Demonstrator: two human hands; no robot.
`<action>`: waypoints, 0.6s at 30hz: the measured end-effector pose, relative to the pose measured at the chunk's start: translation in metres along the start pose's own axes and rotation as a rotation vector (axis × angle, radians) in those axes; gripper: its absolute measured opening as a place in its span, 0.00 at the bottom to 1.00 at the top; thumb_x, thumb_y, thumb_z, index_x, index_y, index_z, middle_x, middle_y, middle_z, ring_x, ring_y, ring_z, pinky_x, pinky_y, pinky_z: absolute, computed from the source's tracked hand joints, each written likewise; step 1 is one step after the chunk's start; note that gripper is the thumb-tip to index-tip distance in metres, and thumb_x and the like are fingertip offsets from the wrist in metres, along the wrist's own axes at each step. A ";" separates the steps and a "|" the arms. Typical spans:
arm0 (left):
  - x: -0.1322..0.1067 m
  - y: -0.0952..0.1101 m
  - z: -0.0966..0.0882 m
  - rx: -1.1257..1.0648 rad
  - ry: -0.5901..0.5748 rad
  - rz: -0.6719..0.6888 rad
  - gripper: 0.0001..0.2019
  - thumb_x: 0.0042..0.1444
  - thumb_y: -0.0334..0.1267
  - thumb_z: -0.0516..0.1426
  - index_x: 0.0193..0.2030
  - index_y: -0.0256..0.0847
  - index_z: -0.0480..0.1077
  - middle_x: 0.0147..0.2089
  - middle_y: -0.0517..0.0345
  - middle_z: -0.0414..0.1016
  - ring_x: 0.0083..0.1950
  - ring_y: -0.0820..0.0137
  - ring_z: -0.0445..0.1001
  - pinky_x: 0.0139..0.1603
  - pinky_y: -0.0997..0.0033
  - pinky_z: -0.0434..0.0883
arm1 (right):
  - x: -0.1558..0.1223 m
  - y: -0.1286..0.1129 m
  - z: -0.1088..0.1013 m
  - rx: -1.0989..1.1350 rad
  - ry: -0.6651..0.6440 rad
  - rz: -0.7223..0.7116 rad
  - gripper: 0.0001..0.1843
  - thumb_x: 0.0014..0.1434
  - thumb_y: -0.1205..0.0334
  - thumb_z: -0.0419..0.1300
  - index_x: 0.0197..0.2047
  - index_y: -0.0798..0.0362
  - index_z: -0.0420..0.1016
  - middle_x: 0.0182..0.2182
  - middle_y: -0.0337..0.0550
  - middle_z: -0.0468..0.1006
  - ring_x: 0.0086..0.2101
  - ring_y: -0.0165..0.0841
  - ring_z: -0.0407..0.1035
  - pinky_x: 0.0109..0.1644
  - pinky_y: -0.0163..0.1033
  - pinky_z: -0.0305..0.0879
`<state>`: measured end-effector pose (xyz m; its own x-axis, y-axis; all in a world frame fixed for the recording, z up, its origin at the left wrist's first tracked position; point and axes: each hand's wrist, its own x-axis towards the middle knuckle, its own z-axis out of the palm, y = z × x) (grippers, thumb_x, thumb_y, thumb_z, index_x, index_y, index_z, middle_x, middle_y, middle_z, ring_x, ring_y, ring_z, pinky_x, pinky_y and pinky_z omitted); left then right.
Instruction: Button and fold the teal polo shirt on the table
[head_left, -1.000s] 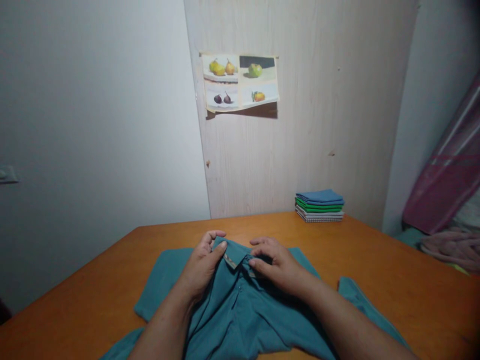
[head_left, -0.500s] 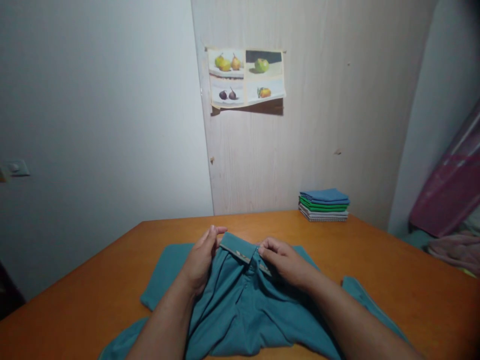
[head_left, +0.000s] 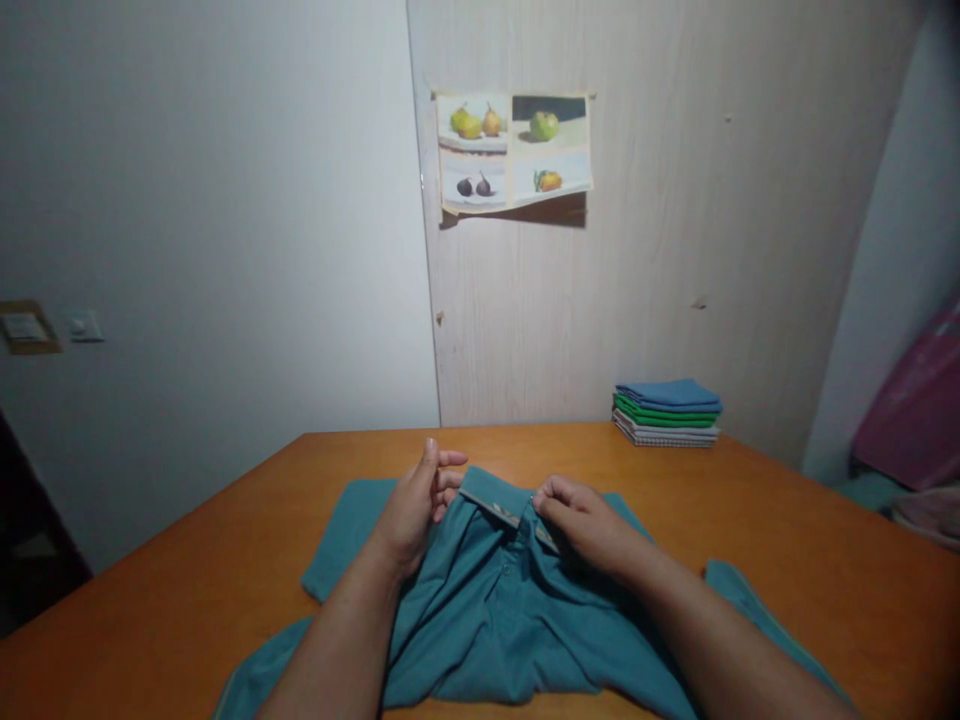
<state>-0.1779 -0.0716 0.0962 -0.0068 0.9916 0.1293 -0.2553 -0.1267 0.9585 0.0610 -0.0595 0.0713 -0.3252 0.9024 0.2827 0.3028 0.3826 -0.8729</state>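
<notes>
A teal garment lies rumpled in front of me, its stiff band raised and a seam with small fastenings running down from it. Whether the band is a collar or a waistband I cannot tell. At the band's left end is my left hand, thumb up and fingers apart, not closed on the cloth. Thumb and fingers of my right hand pinch the band near its opening. Other parts of the garment spread out to both sides, partly hidden under my forearms.
The garment rests on an orange-brown wooden table. A stack of folded cloths, blue, green and grey, sits at the back right. Behind the table, a sheet of fruit pictures hangs on the pale wall panel. Something pink is beyond the right edge.
My left hand has loosened from the band, with its fingers now spread apart. The right hand keeps its pinch. The whole view has shifted, so everything appears slightly further right.
</notes>
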 end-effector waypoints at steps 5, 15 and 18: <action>-0.006 -0.003 0.005 0.092 -0.114 -0.013 0.22 0.55 0.56 0.64 0.40 0.36 0.71 0.32 0.58 0.77 0.31 0.72 0.74 0.35 0.74 0.70 | 0.000 0.001 0.002 0.020 -0.021 -0.005 0.14 0.62 0.50 0.56 0.31 0.51 0.66 0.23 0.33 0.62 0.24 0.28 0.55 0.28 0.33 0.52; -0.005 -0.004 0.001 -0.053 -0.130 -0.044 0.17 0.53 0.45 0.67 0.40 0.38 0.68 0.34 0.56 0.78 0.34 0.69 0.77 0.43 0.66 0.73 | -0.003 0.001 -0.010 0.175 -0.183 0.056 0.24 0.60 0.45 0.62 0.51 0.54 0.73 0.38 0.42 0.76 0.35 0.32 0.67 0.37 0.36 0.63; -0.006 -0.001 0.002 -0.087 -0.114 -0.047 0.16 0.53 0.44 0.67 0.40 0.38 0.69 0.33 0.57 0.78 0.33 0.70 0.76 0.43 0.67 0.73 | -0.004 -0.004 -0.016 0.171 -0.250 0.036 0.30 0.56 0.46 0.67 0.57 0.53 0.73 0.47 0.47 0.78 0.45 0.38 0.71 0.49 0.41 0.66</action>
<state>-0.1758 -0.0775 0.0953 0.1153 0.9864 0.1173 -0.3359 -0.0725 0.9391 0.0756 -0.0614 0.0797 -0.5336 0.8300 0.1626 0.1694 0.2932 -0.9409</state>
